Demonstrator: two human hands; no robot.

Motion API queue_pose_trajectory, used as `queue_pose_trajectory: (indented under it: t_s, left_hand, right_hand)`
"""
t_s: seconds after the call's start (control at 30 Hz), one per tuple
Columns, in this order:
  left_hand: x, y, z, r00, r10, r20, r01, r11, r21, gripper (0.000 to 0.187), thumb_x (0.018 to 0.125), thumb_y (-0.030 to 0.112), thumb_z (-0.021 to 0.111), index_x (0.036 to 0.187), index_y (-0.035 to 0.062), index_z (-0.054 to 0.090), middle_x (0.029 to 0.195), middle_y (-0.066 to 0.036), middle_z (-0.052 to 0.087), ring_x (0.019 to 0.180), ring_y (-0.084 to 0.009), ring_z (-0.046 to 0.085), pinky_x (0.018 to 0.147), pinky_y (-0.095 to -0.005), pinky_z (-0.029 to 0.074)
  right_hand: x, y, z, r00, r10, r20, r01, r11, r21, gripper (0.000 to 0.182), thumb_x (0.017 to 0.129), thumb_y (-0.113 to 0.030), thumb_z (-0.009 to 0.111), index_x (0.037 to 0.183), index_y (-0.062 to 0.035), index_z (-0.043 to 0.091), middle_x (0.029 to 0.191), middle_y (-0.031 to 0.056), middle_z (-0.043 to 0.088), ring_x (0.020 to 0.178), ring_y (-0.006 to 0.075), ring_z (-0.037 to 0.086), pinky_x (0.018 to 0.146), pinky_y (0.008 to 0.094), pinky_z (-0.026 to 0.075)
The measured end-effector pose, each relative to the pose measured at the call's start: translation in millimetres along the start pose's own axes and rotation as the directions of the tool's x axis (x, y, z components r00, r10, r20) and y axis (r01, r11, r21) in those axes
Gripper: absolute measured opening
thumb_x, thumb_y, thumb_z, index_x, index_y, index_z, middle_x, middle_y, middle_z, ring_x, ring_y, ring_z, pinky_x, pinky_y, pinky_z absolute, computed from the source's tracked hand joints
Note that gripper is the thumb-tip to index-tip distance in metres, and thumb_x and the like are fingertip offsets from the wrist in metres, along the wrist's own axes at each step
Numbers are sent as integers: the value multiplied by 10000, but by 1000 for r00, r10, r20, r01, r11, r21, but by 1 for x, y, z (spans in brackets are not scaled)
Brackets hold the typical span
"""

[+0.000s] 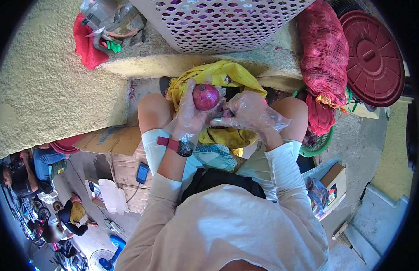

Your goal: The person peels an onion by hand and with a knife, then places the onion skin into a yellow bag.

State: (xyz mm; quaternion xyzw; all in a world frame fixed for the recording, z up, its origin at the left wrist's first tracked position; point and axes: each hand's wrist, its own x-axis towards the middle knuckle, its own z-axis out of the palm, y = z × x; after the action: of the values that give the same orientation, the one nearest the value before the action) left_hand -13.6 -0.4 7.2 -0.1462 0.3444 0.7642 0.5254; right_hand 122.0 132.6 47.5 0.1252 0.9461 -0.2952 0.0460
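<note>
A red onion (pixel 206 96) rests in my left hand (pixel 193 108), whose fingers curl round it under a clear plastic glove. Close beside it, my right hand (pixel 250 110), gloved in clear plastic too, is closed with its fingers towards the onion. Something small and dark shows at its fingertips, but I cannot make out what it is. Below both hands, a yellow sack (pixel 218 70) lies open between my knees. A watch with a red strap (pixel 169 143) is on my left wrist.
Ahead stands a white perforated basket (pixel 218 27) of onions on a ledge. At right are a red mesh sack (pixel 324 49) of onions, a dark red lid (pixel 372 56) and a green basket (pixel 324 147). Cardboard (pixel 128 174) and a phone (pixel 142 173) lie left. Other people sit at lower left.
</note>
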Motion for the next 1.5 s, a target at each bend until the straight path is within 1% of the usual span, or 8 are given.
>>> queue_pose_trajectory:
  t_s: [0.1, 0.23, 0.4, 0.73, 1.03, 1.33, 1.43, 1.5]
  left_hand:
    - [5, 1, -13, 992, 2, 122, 6, 998, -66, 535, 1071, 468, 532, 1383, 34, 510, 1274, -219, 646, 1187, -385, 656, 1003, -565, 566]
    - [12, 3, -17, 999, -17, 51, 24, 990, -137, 507, 1055, 523, 532, 1329, 99, 581, 1232, -197, 658, 1137, -369, 670, 937, -532, 577]
    - [-1, 1, 2, 1000, -1, 16, 2, 999, -38, 521, 1047, 518, 558, 1341, 89, 573, 1243, -175, 659, 1132, -337, 675, 923, -507, 595]
    - [0, -1, 2, 990, -53, 129, 64, 994, -83, 475, 1060, 444, 576, 1295, 32, 590, 1151, -117, 700, 990, -236, 723, 831, -385, 636]
    - [1, -1, -1, 986, -69, 149, 86, 990, -111, 492, 1050, 446, 594, 1300, 22, 587, 1155, -132, 694, 1015, -257, 711, 873, -402, 624]
    - [4, -5, -1, 996, -19, 85, 24, 998, -58, 536, 1046, 490, 577, 1336, 40, 586, 1190, -154, 681, 1039, -293, 692, 935, -449, 597]
    - [5, -3, -4, 998, -26, 64, 26, 1000, 3, 567, 1038, 533, 569, 1339, 53, 596, 1195, -162, 679, 1060, -311, 687, 945, -458, 586]
    - [4, -2, -2, 998, -34, 55, 33, 999, 22, 570, 1032, 537, 577, 1336, 55, 588, 1196, -166, 676, 1067, -328, 691, 938, -471, 590]
  right_hand:
    - [-4, 5, 1, 996, -87, 11, 87, 995, -41, 713, 753, -809, 668, 714, -103, 757, 715, 133, 700, 704, 357, 692, 652, 467, 539]
    - [-3, 3, -6, 997, -81, 1, 81, 997, 7, 703, 718, -797, 714, 780, -98, 765, 733, 133, 705, 715, 350, 699, 655, 458, 542]
    - [6, -5, -14, 973, 190, -132, -168, 972, 162, 716, 668, -749, 795, 892, -70, 759, 726, 148, 702, 727, 346, 714, 682, 440, 557]
    - [11, -6, -13, 973, 132, -190, -117, 989, 87, 729, 713, -754, 755, 952, -66, 794, 787, 176, 731, 742, 361, 721, 708, 463, 564]
    - [13, -2, -6, 974, 192, -121, -186, 981, 64, 691, 733, -743, 755, 934, -82, 794, 745, 184, 709, 726, 374, 708, 676, 464, 547]
    - [12, -3, 3, 969, 180, -169, -151, 974, 169, 648, 799, -721, 719, 717, -79, 747, 638, 164, 658, 619, 366, 655, 595, 459, 505]
    - [11, 2, 3, 985, 167, -47, -167, 986, 6, 631, 808, -707, 718, 694, -86, 739, 638, 157, 651, 619, 366, 653, 590, 459, 501]
    - [7, 6, 5, 999, -5, -47, 5, 1000, -7, 694, 836, -757, 637, 703, -84, 740, 686, 171, 677, 659, 384, 674, 633, 479, 528]
